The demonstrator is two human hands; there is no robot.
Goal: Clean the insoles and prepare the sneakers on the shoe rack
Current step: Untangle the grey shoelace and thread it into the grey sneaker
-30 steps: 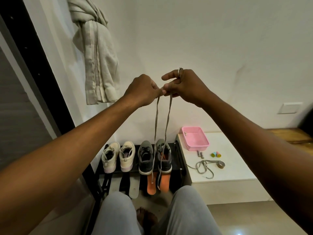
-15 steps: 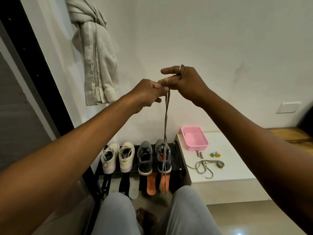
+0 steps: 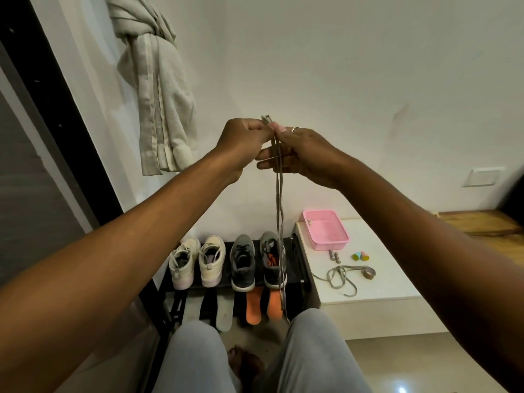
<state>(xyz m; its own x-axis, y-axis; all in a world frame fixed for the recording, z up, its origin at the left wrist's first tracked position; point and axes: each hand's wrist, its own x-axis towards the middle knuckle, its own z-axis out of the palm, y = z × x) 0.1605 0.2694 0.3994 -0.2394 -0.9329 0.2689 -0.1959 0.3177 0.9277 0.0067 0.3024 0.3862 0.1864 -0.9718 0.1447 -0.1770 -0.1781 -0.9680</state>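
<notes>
I hold a grey shoelace doubled over, high in front of the wall. My left hand pinches its folded top, and my right hand grips both strands just below. The two strands hang straight down over the right grey sneaker. On the black shoe rack stand two white sneakers and two grey sneakers. Two orange insoles and a grey insole lie on the lower shelf.
A white cabinet to the right of the rack carries a pink tray, a second loose grey lace, a tape roll and small coloured bits. A towel hangs on the wall. My knees are below.
The two hanging strands, spread apart a second ago, have come together into one doubled line. My right hand has slid lower on the lace, and the folded top now sticks up above my fingers.
</notes>
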